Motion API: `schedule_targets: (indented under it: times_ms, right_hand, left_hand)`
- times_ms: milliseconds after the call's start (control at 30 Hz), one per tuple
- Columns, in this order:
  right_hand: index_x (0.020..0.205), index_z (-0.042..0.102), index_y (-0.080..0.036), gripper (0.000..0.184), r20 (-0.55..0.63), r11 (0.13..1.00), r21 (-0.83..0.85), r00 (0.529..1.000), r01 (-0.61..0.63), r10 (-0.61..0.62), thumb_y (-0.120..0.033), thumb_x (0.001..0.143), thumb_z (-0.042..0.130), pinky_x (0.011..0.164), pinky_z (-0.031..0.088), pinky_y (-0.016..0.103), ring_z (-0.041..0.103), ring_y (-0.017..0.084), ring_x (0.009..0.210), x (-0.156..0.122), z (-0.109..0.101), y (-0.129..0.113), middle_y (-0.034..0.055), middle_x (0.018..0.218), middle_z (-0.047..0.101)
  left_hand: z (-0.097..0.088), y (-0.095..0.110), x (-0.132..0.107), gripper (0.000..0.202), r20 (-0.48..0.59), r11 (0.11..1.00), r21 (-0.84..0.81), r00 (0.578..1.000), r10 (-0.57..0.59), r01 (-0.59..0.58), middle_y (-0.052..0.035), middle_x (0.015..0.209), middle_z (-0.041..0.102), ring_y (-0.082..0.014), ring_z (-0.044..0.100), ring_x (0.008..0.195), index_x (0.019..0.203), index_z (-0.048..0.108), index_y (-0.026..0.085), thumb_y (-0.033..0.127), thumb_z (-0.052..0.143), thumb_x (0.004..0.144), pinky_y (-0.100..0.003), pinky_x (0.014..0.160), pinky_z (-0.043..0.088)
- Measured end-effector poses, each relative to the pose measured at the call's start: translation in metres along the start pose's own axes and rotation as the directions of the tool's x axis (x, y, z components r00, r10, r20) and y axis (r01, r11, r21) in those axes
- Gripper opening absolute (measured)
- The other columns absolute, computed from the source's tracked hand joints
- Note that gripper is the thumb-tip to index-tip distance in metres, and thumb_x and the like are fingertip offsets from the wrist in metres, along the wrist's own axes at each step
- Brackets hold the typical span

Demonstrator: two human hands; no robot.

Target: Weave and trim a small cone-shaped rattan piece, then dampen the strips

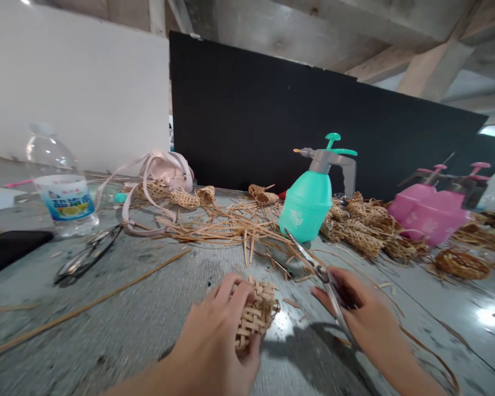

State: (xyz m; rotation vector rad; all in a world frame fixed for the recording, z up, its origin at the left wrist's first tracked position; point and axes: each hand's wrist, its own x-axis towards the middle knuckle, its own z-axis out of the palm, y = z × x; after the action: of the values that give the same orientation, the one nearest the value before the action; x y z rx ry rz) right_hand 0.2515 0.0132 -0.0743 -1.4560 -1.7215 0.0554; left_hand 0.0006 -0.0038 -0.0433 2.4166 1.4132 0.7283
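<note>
A small woven piece of pale flat strips (256,316) is gripped in my left hand (218,324), thumb on the near side and fingers over its top. Part of it is hidden behind the fingers. My right hand (367,313) is closed on a pair of metal scissors (320,270). Their blades point up and to the left, towards the green spray bottle (307,206). The scissors are apart from the woven piece. Loose strips (218,225) are heaped beyond my hands.
A plastic bottle (70,198), eyeglasses (88,253) and a black phone (14,247) are at the left. Behind are a pink bag (171,170) and a black board (247,121). Woven pieces (363,225) and pink spray bottles (433,209) stand at the right. A long strip (107,296) crosses the table.
</note>
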Motion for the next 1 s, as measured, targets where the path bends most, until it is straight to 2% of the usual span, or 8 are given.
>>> schedule_targets:
  times_ms: [133,233,333,433,533,733,1000]
  right_hand:
    - [0.098,0.053,-0.021,0.032,0.038,0.988,-0.07,0.99,0.137,-0.135,-0.043,0.076,0.061,0.05,0.05,0.026,0.059,0.016,0.056,-0.011,-0.001,-0.012,0.0009,0.073,0.064]
    - [0.103,0.049,-0.023,0.03,0.075,0.973,-0.114,0.979,0.199,-0.191,-0.043,0.081,0.054,0.053,0.051,0.026,0.059,0.016,0.062,-0.013,-0.003,-0.018,0.0015,0.079,0.061]
    - [0.101,0.05,-0.023,0.028,0.06,0.957,-0.188,0.976,0.219,-0.211,-0.041,0.081,0.056,0.058,0.052,0.031,0.06,0.019,0.068,-0.015,-0.004,-0.013,0.0044,0.085,0.061]
    - [0.103,0.05,-0.023,0.029,0.051,0.915,-0.289,0.959,0.283,-0.28,-0.039,0.081,0.057,0.059,0.052,0.033,0.062,0.02,0.069,-0.019,-0.002,-0.007,0.0068,0.091,0.061]
    - [0.105,0.048,-0.023,0.028,0.098,0.872,-0.339,0.935,0.353,-0.341,-0.04,0.083,0.053,0.054,0.053,0.029,0.063,0.018,0.068,-0.023,0.001,-0.009,0.0059,0.089,0.062]
    - [0.101,0.047,-0.023,0.024,0.171,0.881,-0.296,0.928,0.368,-0.33,-0.038,0.084,0.053,0.048,0.053,0.026,0.064,0.017,0.061,-0.026,0.009,-0.018,0.0044,0.084,0.063]
    - [0.097,0.05,-0.023,0.016,0.221,0.923,-0.242,0.944,0.298,-0.247,-0.033,0.085,0.05,0.051,0.053,0.025,0.064,0.015,0.063,-0.027,0.014,-0.02,0.003,0.082,0.062]
  left_hand:
    - [0.0,-0.001,0.0,0.047,0.058,0.999,0.041,0.998,-0.005,0.003,-0.0136,0.108,0.058,-0.025,0.066,0.073,0.109,0.046,0.017,0.019,0.055,0.063,-0.04,0.063,0.055]
    - [-0.002,-0.001,0.001,0.046,0.003,0.999,0.045,1.0,-0.012,0.012,-0.0117,0.091,0.065,-0.0261,0.067,0.07,0.106,0.044,0.016,0.021,0.056,0.061,-0.036,0.058,0.054]
    - [-0.005,-0.002,0.004,0.045,-0.094,0.996,0.078,0.995,-0.032,0.039,-0.0073,0.074,0.066,-0.027,0.066,0.064,0.104,0.04,0.017,0.027,0.056,0.062,-0.035,0.051,0.051]
    - [-0.007,-0.003,0.006,0.047,-0.189,0.994,0.098,0.982,-0.018,0.037,-0.0062,0.072,0.066,-0.0272,0.066,0.061,0.104,0.036,0.019,0.03,0.057,0.063,-0.036,0.051,0.051]
    - [-0.006,-0.005,0.008,0.047,-0.197,0.996,0.077,0.98,-0.017,0.033,-0.0068,0.074,0.066,-0.0255,0.066,0.062,0.104,0.033,0.019,0.028,0.057,0.064,-0.036,0.052,0.051]
    - [-0.001,-0.009,0.008,0.028,-0.216,1.0,0.016,0.976,0.026,-0.024,-0.0073,0.085,0.056,-0.02,0.06,0.067,0.083,0.03,0.022,0.025,0.054,0.07,-0.036,0.058,0.052]
    - [0.0,-0.007,0.007,0.025,-0.292,0.986,0.101,0.943,0.159,-0.135,-0.0055,0.087,0.047,-0.0167,0.055,0.062,0.085,0.028,0.023,0.023,0.051,0.075,-0.031,0.048,0.05]
